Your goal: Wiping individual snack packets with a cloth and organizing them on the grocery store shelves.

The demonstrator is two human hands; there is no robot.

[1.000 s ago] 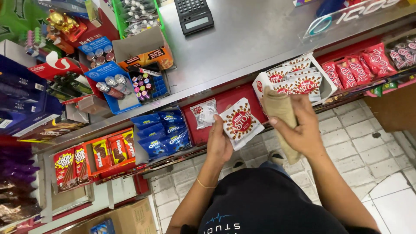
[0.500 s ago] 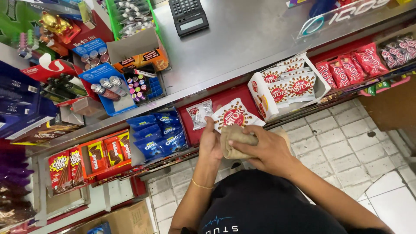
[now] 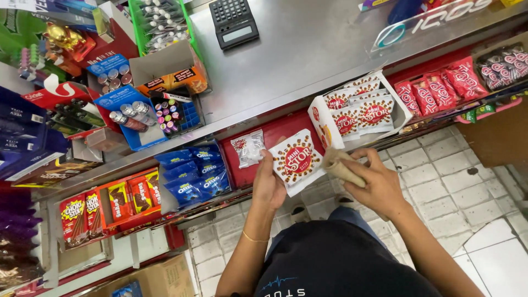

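Snack packet (image 3: 296, 160), white with a red round panel, is held in the left hand (image 3: 268, 184) in front of the red shelf (image 3: 275, 132) under the steel counter (image 3: 308, 49).

Head view, the only view:
- Packet lies tilted; its long axis runs from lower left to upper right, toward the open white display box (image 3: 357, 107) of like packets. That box stands just up and right of the packet, on the same red shelf.
- Left hand fingers (image 3: 264, 165) are closed on the packet's left edge, thumb side hidden, so the packet extends rightward from the fingers. A thin bangle sits at the wrist.
- Right hand (image 3: 379, 187) is just right of the packet, fingers clenched around a crumpled tan cloth (image 3: 340, 166). The cloth's end nearly meets the packet's right edge; contact cannot be told.
- Left hand is the nearer to the packet, since it grips it; right hand is near but occupied.
- A smaller clear-and-white packet (image 3: 248, 147) lies on the red shelf just left of the held packet.
- Blue biscuit packs (image 3: 192, 176) sit further left of the packet on the shelf.
- A black calculator (image 3: 234, 22) rests on the counter, well above the packet.
- Red wafer packs (image 3: 434, 91) fill the shelf right of the display box.
- Pale tiled floor (image 3: 440, 176) lies below.
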